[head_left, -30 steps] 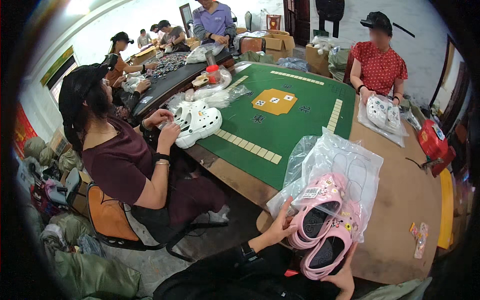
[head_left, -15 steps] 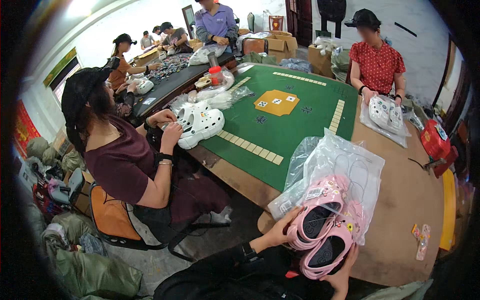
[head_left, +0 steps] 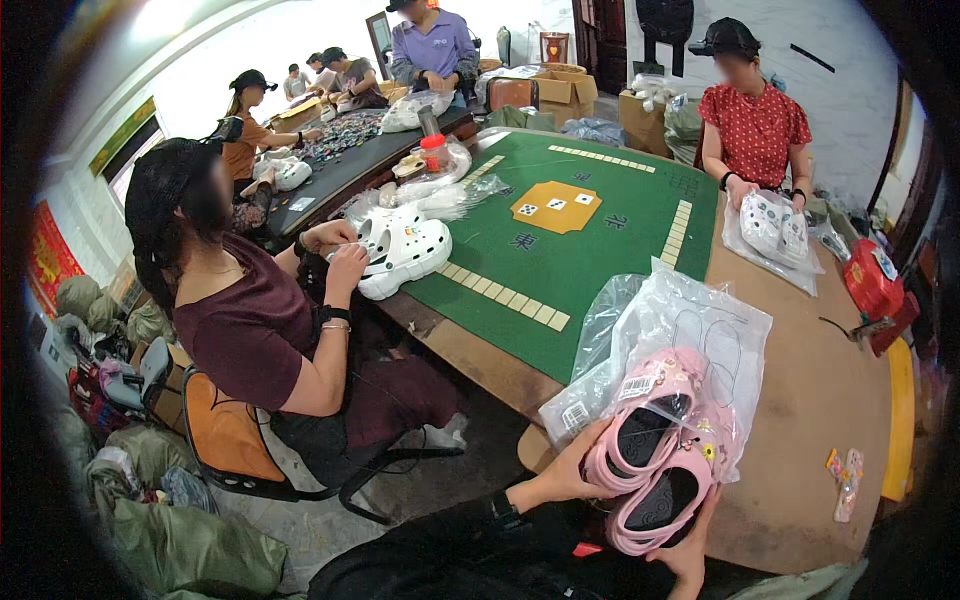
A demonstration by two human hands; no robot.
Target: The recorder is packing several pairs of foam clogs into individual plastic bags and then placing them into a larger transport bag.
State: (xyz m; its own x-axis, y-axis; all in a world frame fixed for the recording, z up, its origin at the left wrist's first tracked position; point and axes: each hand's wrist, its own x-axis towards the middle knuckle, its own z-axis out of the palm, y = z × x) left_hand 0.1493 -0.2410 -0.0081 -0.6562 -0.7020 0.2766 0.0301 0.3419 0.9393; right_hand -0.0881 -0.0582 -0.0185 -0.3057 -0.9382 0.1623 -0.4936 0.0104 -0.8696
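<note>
A pair of pink clogs with dark insoles and small charms lies toe-first in a clear plastic bag, at the near edge of the table. Their heels stick out of the bag's mouth toward me. My left hand grips the outer side of the left clog near its heel strap. Around the heel side of the right clog, my right hand is closed, its fingers partly hidden. A white barcode label shows on the left clog. Another clear bag layer lies beneath, on the left.
Green mahjong mat with tile rows covers the table's middle. At left a person handles white clogs; across at right another holds bagged white clogs. A red bag and a small charm strip lie on the right.
The pink clogs have shifted slightly right and a little farther into the bag, both my hands moving with them. The bag itself has barely moved.
</note>
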